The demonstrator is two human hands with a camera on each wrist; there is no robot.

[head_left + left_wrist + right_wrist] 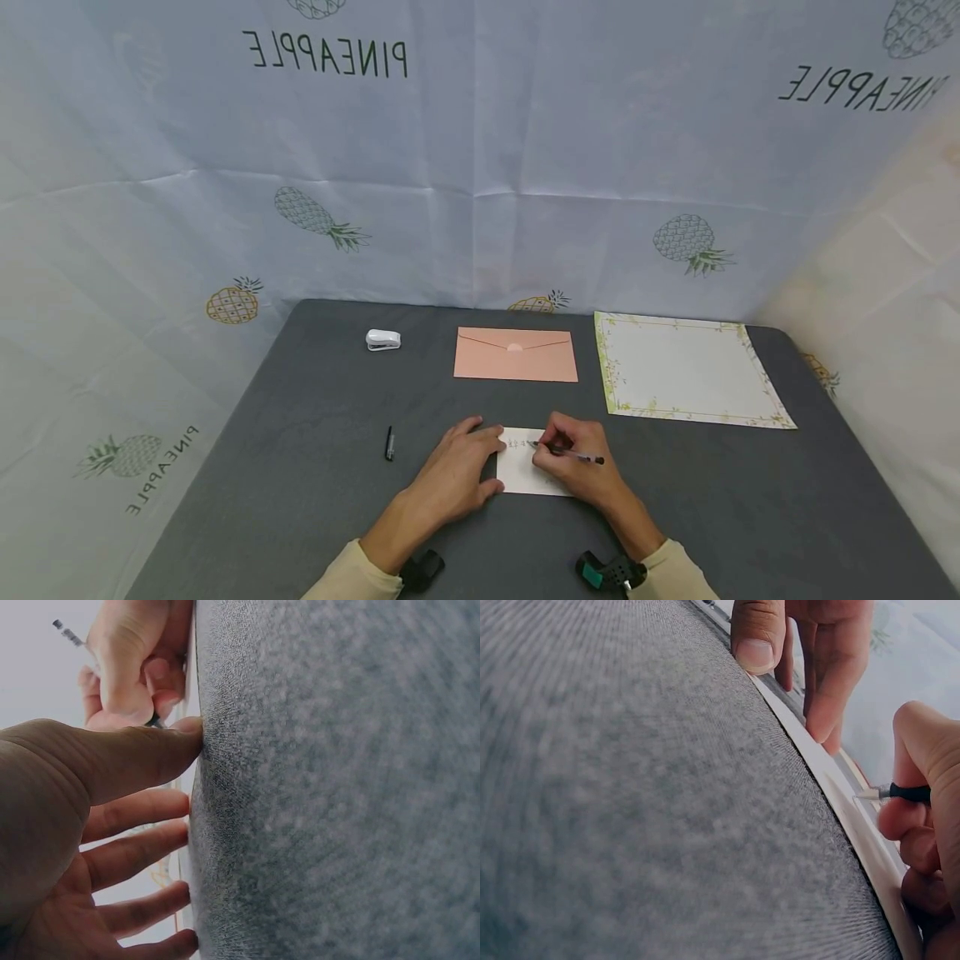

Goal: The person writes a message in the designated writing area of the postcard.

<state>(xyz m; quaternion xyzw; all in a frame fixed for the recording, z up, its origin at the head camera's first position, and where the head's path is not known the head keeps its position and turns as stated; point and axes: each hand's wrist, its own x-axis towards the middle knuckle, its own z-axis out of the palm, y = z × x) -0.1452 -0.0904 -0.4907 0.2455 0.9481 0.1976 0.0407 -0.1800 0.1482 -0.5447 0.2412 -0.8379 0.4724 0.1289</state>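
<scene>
My right hand pinches a pen with a dark grip, its tip down on a small white card. A line of small handwriting runs along the card's upper part, left of the pen tip. My left hand rests with spread fingers on the table, its thumb and fingertips at the card's left edge. In the right wrist view the pen's pale metal tip meets the card. The right hand covers the card's right side in the head view.
A black pen cap lies left of the left hand. Farther back on the dark grey table are a white stapler-like object, a pink envelope with its flap side up, and a large floral-bordered sheet at right. A pineapple-print cloth hangs behind.
</scene>
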